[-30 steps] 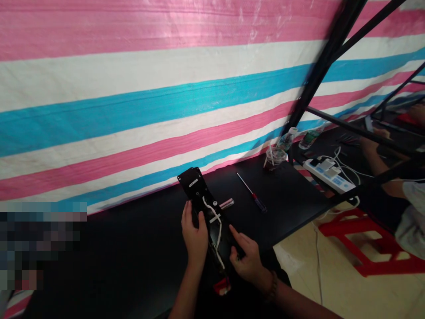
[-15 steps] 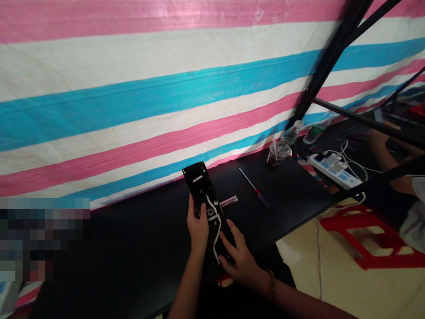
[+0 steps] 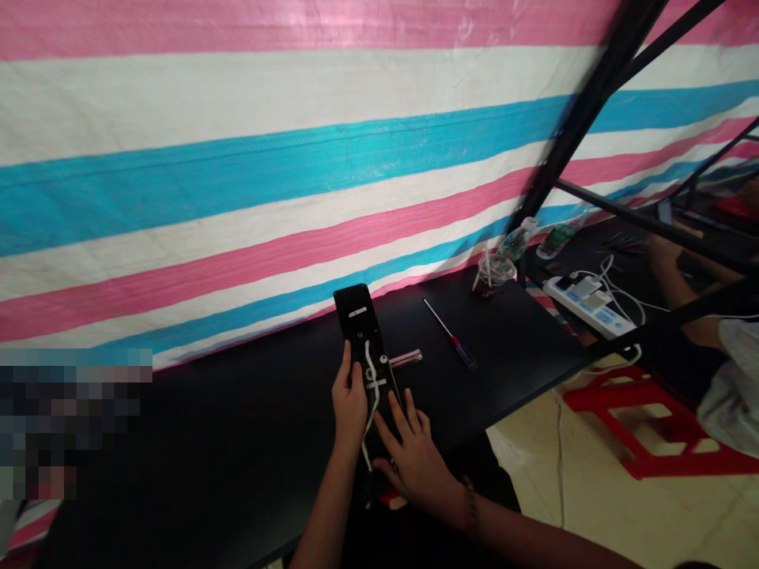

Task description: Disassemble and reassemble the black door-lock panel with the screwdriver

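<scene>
A long black panel [image 3: 354,304] tilts away from me above the black table, with a white cable [image 3: 375,393] running down its face. My left hand [image 3: 349,399] grips its left edge, thumb on the face and fingers along the side. Over the lower right part of the panel lies my right hand [image 3: 409,446], fingers spread and touching the face beside the cable. The cable's lower end hangs near my right thumb. Beyond the panel's right edge, a small pinkish packet [image 3: 406,358] lies on the table.
A screwdriver [image 3: 451,336] lies right of the panel on the black table [image 3: 237,427]. Farther back stand a plastic cup with a straw [image 3: 494,273] and bottles [image 3: 556,239]. A power strip [image 3: 590,307], black frame bars [image 3: 569,146], a red stool [image 3: 628,427] and another person's arm [image 3: 676,273] are at right.
The panel's face has tilted, and the cable's lower part has swung left. My right hand has slid slightly up the panel with its fingers spread flatter. My left hand keeps its grip.
</scene>
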A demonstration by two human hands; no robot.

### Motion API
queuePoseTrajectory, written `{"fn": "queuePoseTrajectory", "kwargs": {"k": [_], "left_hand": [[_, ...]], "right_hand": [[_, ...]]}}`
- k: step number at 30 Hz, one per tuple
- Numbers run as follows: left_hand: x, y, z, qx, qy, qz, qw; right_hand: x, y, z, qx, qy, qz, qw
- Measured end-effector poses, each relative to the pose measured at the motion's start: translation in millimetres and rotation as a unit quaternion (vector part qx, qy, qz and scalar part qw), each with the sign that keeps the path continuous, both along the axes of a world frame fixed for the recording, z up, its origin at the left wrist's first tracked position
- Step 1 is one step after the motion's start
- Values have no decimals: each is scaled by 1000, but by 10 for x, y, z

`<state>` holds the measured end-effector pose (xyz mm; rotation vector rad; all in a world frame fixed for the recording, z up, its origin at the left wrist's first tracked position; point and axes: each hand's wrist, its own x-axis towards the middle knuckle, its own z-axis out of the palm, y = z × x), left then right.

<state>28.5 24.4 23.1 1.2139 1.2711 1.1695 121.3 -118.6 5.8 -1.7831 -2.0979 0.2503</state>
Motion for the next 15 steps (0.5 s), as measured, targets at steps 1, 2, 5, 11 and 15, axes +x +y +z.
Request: {"fn": "queuePoseTrajectory", "kwargs": {"k": [1, 2, 5, 11, 15], "left_hand": [[0, 6, -25, 3, 3, 2, 1000], [-1, 16, -47, 5, 1, 4, 1000], [-11, 58, -81, 2, -14, 1, 1000], [-39, 110, -55, 24, 5, -23, 999], [-25, 98, -42, 33, 33, -11, 999]], "right_hand": [[8, -3, -10, 4, 6, -3, 1000], [29, -12, -22, 8, 15, -1, 1000], [143, -73, -66, 20, 46, 39, 998], [315, -214, -164, 64, 81, 128, 986], [288, -179, -136, 104, 124, 103, 981]]}}
